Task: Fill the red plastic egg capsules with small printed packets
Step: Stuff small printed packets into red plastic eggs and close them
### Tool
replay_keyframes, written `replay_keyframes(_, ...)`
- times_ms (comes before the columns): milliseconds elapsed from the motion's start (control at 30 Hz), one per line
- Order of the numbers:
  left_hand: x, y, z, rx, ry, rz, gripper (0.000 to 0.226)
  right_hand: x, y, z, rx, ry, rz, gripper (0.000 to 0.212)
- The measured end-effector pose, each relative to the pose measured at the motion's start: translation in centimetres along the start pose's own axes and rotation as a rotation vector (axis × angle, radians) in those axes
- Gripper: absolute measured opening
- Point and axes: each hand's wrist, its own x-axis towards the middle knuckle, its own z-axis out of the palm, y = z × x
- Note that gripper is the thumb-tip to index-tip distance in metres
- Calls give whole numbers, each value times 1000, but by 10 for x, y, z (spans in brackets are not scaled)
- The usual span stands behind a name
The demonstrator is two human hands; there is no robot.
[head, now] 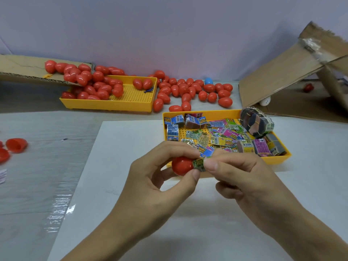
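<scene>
My left hand (150, 178) grips a red egg capsule half (181, 165) between thumb and fingers, its open end facing right. My right hand (243, 178) pinches a small green printed packet (198, 164) at the capsule's mouth, partly inside it. Both hands hover over a white sheet just in front of a yellow tray (278, 162) holding several loose colourful packets (222, 136) and banded bundles (257, 123).
A second yellow tray (135, 104) at the back left holds several red eggs (98, 87); more red eggs (188, 91) and one blue egg (208, 81) lie behind. Open red halves (16, 145) sit at the left edge. Cardboard flaps (282, 76) lean at the right.
</scene>
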Motion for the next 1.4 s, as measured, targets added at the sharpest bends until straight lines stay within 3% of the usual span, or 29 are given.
replay_keyframes(100, 0, 3, -2, -129, -41, -91, 25, -1, -2, -2, 87, -41, 111, 21)
replay_keyframes(267, 0, 3, 0, -81, -44, -84, 26, -1, -2, -5, 204, -32, 228, 48)
replay_keyframes(800, -2, 1, 1, 285, 1, 162, 20, 4, -4, -5, 106, 87, 257, 15)
replay_keyframes(967, -1, 1, 1, 523, 25, 308, 19, 3, -6, -3, 100, 55, 286, 15)
replay_keyframes(1100, -2, -2, 0, 651, 27, 379, 22, 2, -6, -4, 125, 65, 311, 30)
replay_keyframes(1267, -2, -1, 0, 660, 31, 375, 22, 3, -5, -3, 43, 64, 286, 19)
replay_keyframes(1400, -2, 0, 1, 482, 51, 281, 24, 2, -4, -1, 39, 115, 241, 22)
